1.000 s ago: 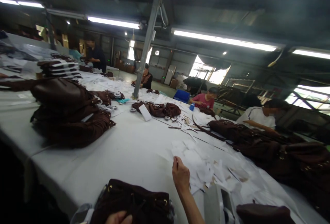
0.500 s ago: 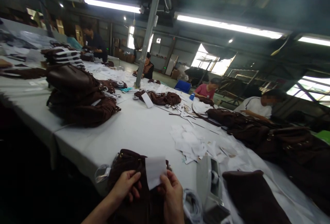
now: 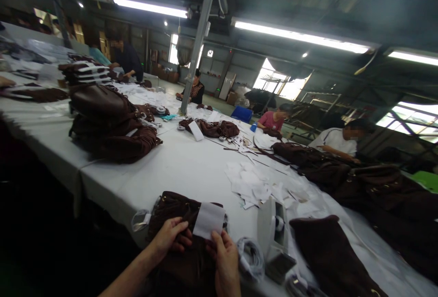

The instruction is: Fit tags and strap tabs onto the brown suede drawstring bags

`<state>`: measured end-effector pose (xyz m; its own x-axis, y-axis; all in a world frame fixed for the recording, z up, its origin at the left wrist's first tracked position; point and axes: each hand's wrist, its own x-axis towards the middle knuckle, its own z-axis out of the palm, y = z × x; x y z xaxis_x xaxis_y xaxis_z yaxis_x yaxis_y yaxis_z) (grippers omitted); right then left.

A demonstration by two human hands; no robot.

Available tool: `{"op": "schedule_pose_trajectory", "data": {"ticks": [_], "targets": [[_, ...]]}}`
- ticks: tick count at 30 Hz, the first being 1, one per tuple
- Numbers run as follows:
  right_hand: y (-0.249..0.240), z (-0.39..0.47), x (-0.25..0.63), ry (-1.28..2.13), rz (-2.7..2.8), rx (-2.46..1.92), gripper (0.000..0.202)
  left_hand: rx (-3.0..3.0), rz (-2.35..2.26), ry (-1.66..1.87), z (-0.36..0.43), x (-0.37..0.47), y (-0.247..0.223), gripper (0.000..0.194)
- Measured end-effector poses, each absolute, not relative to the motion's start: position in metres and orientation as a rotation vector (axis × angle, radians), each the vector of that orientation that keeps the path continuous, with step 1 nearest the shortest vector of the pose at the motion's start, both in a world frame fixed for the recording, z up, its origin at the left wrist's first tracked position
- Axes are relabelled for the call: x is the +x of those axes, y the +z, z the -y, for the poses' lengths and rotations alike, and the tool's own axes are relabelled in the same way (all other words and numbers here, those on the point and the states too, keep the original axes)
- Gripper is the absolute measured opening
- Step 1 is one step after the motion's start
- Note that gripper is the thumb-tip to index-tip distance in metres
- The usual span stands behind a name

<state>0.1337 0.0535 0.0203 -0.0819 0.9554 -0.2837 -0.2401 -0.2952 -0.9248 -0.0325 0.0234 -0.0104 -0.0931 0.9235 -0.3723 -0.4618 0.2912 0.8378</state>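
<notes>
A dark brown bag (image 3: 171, 208) with metal rings lies at the near edge of the white table, in front of me. My right hand (image 3: 224, 253) pinches a small white sheet of paper (image 3: 209, 220) by its lower edge, thumb on top, over the bag. Just left of the paper is my left hand (image 3: 174, 235), its thumb and fingers curled together above the bag; whether anything is between them I cannot make out. The bag's lower part is partly covered by my hands and forearms.
A tape dispenser (image 3: 273, 228) and a coiled white roll (image 3: 250, 259) stand to the right, beside a brown piece (image 3: 330, 247). Paper scraps (image 3: 248, 183) lie beyond. Brown bags are stacked (image 3: 112, 123) at left and heaped (image 3: 369, 187) at right. Several people work around the table.
The paper has tilted clockwise and lies lower over the bag, still in my right hand. My left hand has moved slightly right, closer to it. The view has shifted a little.
</notes>
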Motion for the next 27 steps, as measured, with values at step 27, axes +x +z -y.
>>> {"op": "schedule_pose_trajectory", "data": {"ticks": [27], "targets": [[0.018,-0.061,0.093,1.778,0.964,-1.062,0.044,0.663,-1.309,0.963,-0.012,-0.031,0.044,0.055]]}}
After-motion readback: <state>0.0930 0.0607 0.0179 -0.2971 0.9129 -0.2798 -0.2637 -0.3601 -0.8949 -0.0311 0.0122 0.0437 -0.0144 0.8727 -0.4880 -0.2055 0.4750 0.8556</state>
